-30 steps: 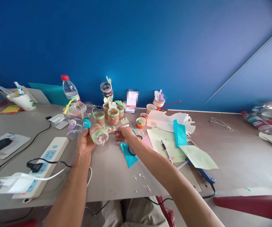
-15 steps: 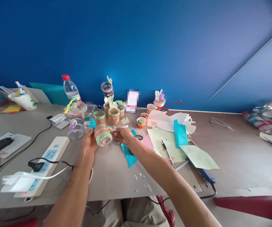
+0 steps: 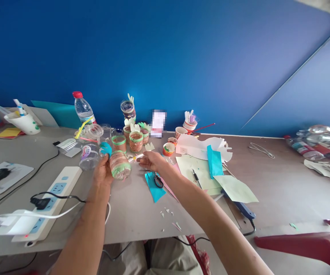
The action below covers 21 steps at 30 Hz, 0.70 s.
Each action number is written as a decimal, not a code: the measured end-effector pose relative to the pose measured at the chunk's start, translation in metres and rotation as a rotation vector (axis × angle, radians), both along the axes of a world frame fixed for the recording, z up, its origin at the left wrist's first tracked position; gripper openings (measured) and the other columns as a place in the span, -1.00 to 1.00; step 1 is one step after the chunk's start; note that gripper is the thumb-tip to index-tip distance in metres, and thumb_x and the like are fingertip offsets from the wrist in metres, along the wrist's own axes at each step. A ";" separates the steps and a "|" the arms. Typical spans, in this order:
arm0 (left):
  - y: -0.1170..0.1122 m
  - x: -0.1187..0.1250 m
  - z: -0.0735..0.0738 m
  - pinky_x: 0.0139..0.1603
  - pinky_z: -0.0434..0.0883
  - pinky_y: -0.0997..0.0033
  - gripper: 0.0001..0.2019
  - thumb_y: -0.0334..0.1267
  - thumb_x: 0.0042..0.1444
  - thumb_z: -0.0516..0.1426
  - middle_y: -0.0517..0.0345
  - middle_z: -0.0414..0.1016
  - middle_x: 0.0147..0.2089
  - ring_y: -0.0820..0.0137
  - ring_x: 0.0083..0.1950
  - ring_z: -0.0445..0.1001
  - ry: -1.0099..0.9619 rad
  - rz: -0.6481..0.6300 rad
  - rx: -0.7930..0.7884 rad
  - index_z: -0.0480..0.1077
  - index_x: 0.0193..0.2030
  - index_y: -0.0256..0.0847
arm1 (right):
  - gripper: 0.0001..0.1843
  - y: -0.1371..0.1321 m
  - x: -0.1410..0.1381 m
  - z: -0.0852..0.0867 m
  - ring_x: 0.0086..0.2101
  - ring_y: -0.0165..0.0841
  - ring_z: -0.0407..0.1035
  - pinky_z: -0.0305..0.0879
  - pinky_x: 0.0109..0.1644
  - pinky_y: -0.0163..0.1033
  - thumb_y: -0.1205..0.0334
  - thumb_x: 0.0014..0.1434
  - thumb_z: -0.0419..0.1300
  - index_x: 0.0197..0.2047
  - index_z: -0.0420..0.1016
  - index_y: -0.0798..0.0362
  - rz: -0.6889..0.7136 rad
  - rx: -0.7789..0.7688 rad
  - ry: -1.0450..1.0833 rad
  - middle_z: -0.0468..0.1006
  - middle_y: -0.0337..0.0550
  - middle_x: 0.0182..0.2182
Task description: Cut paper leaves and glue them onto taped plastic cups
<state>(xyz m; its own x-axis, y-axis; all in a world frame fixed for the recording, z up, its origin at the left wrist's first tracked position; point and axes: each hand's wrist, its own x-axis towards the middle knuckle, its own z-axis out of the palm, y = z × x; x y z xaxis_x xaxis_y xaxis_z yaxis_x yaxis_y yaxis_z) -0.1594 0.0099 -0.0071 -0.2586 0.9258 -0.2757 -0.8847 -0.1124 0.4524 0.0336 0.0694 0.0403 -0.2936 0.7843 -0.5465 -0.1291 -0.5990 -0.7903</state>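
Observation:
My left hand [image 3: 103, 170] is closed around a clear plastic cup [image 3: 120, 165] wrapped in brown and green bands, tilted with its base toward me. A blue cut-paper piece [image 3: 105, 148] stands at its far side, above my fingers. My right hand [image 3: 150, 161] pinches a slim white piece with a yellow patch [image 3: 136, 157], its left end close to the cup's right side. I cannot make out exactly what it is. Just behind stand similar wrapped cups, one green-rimmed cup [image 3: 119, 143] and one with a pale paper cutout [image 3: 136, 141].
Scissors [image 3: 158, 181] lie on blue paper [image 3: 155, 191] below my right wrist. A power strip [image 3: 48, 202] with cables is at left, near a clear plastic container [image 3: 89, 157] and a water bottle [image 3: 83, 109]. Paper sheets [image 3: 196, 172] and a pen [image 3: 196, 175] lie at right.
The view has shifted a little. The cup and my left hand have moved slightly left, and the blue piece shows more fully. The scissors by my right wrist are more exposed.

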 end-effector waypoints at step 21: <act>-0.021 0.066 0.031 -0.26 0.40 0.43 -0.75 -0.25 -0.16 0.37 0.19 0.56 -0.38 0.40 -0.36 0.48 0.549 -0.279 0.098 0.52 -0.30 -0.24 | -0.67 -0.103 0.245 -0.007 -0.30 -0.23 0.45 0.24 -0.26 -0.22 0.06 0.18 0.06 -0.09 0.47 0.05 0.257 0.566 -1.363 0.58 -0.08 -0.35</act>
<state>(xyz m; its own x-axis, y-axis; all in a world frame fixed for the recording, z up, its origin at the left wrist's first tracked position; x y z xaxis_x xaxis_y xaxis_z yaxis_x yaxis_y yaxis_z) -0.0938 -0.0107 0.0244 -0.0831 0.9932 -0.0817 -0.5278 0.0257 0.8490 0.2784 -0.0340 0.0333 0.0186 0.9874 -0.1573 0.9365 -0.0723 -0.3432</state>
